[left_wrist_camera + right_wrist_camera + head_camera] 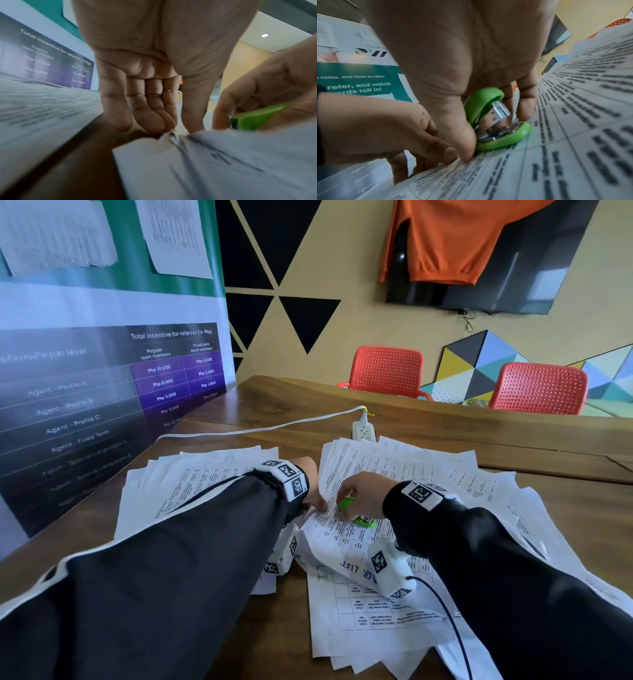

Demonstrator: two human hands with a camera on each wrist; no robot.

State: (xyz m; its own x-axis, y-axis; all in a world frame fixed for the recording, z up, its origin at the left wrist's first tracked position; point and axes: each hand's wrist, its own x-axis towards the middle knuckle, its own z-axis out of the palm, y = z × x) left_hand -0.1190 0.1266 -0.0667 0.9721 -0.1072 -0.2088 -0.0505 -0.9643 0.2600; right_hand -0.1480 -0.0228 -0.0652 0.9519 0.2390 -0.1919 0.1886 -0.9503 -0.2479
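- Nearside of the white plastic power strip, on the brown wooden counter, the step looks like stapling the white printed table sheets at one corner.
- To do it well, square the sheet edges and push the corner fully into the stapler mouth. Squeeze once, straight down, and keep thumbs clear.
- The mouth looks agape and rests on top of the paper. I cannot tell if the corner is in yet.
- Left hand: fingers pressed together, thumb opposed, pinching the crumpled sheet corner.
- Right hand: curled round the small green plastic stapler, thumb tip pressing the sheet edge beside the left thumb.
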